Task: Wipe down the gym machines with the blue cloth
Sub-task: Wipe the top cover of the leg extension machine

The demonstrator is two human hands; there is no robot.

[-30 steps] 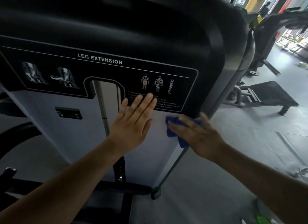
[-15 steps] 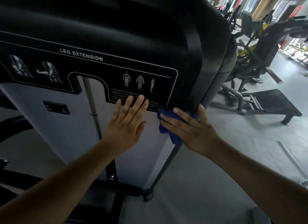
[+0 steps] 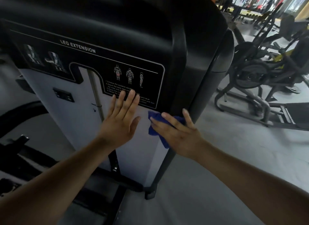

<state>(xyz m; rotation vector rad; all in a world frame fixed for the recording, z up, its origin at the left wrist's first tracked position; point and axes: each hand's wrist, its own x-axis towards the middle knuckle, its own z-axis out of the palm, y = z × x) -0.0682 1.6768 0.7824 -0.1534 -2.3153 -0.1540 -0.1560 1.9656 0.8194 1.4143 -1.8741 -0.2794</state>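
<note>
While working low on the machine's side, presses a small crumpled blue cloth [image 3: 154,124] flat against the pale grey side panel [image 3: 142,157] of the black leg-extension gym machine [image 3: 108,23]. Sits just under the lower right corner of the black printed instruction label [image 3: 133,69], hard beside the dark rounded frame post [image 3: 210,77].

Pins it with the right hand [image 3: 180,136], fingers straight and spread across the fabric rather than curled round it, little finger reaching onto the post. Likely spread so as to put a wide patch of cloth on the surface and stop the wad slipping.

Lays the left hand [image 3: 120,122] open and flat on the same panel, just beside the cloth but apart from it, fingertips over the label's bottom edge. Holds nothing; probably a brace for leaning in.

Leftward, blocked by that flat hand and, further on, by the thin steel guide rod [image 3: 95,90]. Downward, bare panel all the way to the base foot. Rightward, only the post's edge, then open grey floor [image 3: 217,166], with a dark exercise bike [image 3: 250,74] well apart.
</note>
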